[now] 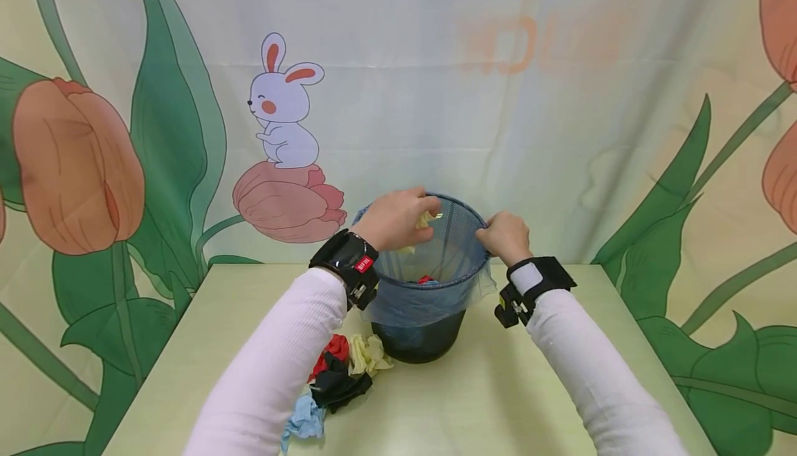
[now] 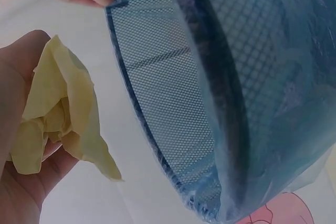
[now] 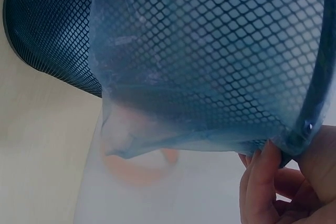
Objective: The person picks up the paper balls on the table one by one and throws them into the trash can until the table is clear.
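A black mesh wastebasket [image 1: 418, 342] lined with a translucent blue bag [image 1: 407, 304] stands on the table. My right hand [image 1: 507, 236] grips its rim at the right, thumb and fingers around the edge and the bag's fold. Over the opening, my left hand [image 1: 398, 221] holds a crumpled piece of pale yellow paper [image 2: 68, 108], cupped between thumb and fingers. Down inside the basket a bit of red [image 1: 427, 279] shows, with some blue beside it. In the right wrist view, the bag's loose edge [image 3: 142, 142] hangs out from the mesh.
Left of the basket lies a pile of crumpled pieces: red [image 1: 336, 349], yellow [image 1: 369, 354], black [image 1: 339, 385] and light blue [image 1: 305, 416]. The pale table [image 1: 498, 387] ends at a printed backdrop curtain [image 1: 398, 96] close behind the basket.
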Tool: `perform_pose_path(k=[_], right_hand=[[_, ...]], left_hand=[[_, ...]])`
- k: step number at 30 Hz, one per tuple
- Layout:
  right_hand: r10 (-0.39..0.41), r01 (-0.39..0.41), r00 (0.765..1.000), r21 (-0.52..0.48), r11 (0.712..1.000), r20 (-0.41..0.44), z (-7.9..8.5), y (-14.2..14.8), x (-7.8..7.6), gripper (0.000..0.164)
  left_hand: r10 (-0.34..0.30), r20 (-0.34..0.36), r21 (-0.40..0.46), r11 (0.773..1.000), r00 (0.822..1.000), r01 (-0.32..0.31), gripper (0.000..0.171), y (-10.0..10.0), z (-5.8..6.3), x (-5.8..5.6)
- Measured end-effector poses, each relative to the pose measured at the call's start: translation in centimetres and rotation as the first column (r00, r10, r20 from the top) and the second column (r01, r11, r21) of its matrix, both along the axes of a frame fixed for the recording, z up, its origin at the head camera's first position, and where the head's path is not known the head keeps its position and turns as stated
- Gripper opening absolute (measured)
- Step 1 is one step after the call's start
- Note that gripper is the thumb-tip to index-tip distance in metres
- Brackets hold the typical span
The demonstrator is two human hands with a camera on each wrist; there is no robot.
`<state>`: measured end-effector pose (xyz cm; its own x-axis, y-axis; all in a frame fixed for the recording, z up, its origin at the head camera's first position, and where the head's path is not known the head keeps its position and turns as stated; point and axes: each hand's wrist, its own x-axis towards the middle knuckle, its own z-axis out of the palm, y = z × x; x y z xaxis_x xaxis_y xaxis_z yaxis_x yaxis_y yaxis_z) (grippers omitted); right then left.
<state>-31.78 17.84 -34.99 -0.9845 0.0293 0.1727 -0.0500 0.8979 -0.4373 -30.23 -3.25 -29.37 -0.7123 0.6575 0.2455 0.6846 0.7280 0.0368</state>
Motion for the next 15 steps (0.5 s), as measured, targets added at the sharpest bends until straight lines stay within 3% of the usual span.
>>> perform_pose_path(k=[15], right_hand=[[-0.006,0.007,1.000,-0.007,1.000,0.007,0.18,-0.19,0.58,0.041]], left_hand=[[0.039,0.010,0.005,0.999,0.999,-0.039,0.026,-0.53,-0.29,-0.50]])
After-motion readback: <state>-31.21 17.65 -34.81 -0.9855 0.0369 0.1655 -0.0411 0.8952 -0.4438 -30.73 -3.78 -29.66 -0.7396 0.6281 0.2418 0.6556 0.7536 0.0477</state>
